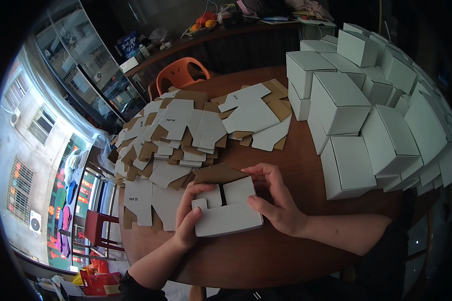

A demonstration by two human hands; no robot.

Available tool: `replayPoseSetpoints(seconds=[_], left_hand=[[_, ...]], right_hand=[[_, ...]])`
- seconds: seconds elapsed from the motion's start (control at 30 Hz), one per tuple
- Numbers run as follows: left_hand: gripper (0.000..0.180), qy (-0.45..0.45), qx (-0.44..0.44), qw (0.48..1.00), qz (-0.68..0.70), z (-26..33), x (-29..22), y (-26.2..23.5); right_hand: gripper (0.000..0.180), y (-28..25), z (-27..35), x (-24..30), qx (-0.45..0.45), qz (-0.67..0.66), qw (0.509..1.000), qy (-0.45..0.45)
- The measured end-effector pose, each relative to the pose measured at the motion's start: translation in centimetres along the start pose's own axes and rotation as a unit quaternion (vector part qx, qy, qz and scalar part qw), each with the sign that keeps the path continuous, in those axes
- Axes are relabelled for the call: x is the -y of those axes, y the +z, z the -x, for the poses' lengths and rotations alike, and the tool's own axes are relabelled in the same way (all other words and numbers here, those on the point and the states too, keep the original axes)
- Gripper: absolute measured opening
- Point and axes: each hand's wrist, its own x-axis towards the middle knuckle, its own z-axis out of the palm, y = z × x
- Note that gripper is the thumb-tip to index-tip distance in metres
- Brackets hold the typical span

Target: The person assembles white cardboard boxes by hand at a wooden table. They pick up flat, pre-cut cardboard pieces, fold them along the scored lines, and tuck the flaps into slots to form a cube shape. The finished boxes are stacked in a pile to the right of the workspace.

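Note:
Between my two hands, above the near part of the table, is a partly folded white cardboard box (229, 219). Its inner flaps are bent inward with a dark gap between them, and a brown-faced flap stands up at the far side. My left hand (190, 213) grips the box's left end, thumb on the near face and fingers over the far side. On the right end, my right hand (278, 203) has its thumb against the side and its forefinger at the brown flap. Just beyond lies a heap of flat, unfolded box blanks (173, 135), white on one face and brown on the other.
Folded white boxes (339, 103) are stacked high on the right of the round wooden table (226, 268). An orange chair (183, 74) stands beyond the far edge. Behind it, a counter (186, 47) carries fruit and clutter. A red chair (98, 228) is by the window at left.

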Motion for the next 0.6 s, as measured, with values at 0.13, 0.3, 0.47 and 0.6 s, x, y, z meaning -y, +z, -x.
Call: replayPoseSetpoints(seconds=[0.13, 0.3, 0.47, 0.6], left_hand=[[0.05, 0.011, 0.0, 1.0, -0.001, 0.2, 0.0, -0.2], [0.053, 0.023, -0.025, 0.998, 0.047, 0.1, 0.0, 0.3], [0.061, 0.038, -0.058, 0.994, 0.089, -0.3, 0.7, 0.4], [0.062, -0.005, -0.062, 0.991, 0.118, -0.5, 0.3, 0.1]], right_hand=[[0.054, -0.1, -0.1, 0.2, 0.012, -0.01, 1.0, -0.002], [0.057, 0.0, -0.1, 0.5, 0.028, -0.002, 0.999, 0.019], [0.057, -0.1, -0.3, 1.0, 0.059, 0.003, 0.997, 0.049], [0.059, -0.2, -0.3, 1.2, 0.077, 0.033, 0.994, 0.069]])
